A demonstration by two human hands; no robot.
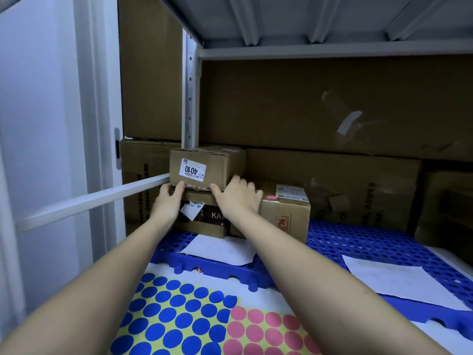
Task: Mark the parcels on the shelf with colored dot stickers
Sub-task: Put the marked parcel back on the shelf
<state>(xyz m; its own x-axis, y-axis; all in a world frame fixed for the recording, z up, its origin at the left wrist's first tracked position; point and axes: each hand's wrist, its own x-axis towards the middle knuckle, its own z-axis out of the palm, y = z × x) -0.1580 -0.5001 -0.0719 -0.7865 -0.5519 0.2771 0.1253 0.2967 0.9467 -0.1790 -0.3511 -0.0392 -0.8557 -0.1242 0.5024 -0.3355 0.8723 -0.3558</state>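
A small brown parcel with a white "4010" label sits on top of a darker parcel at the back left of the shelf. My left hand grips the small parcel's lower left corner, fingers curled under it. My right hand holds its lower right edge, thumb on the front. To the right stands a third parcel with a pink dot sticker on its top. A sheet of blue dot stickers and a sheet of pink dot stickers lie at the front.
A blue perforated mat covers the shelf. White papers lie on it. Large cardboard boxes fill the back. A metal shelf upright and a white rail stand at the left; another shelf is overhead.
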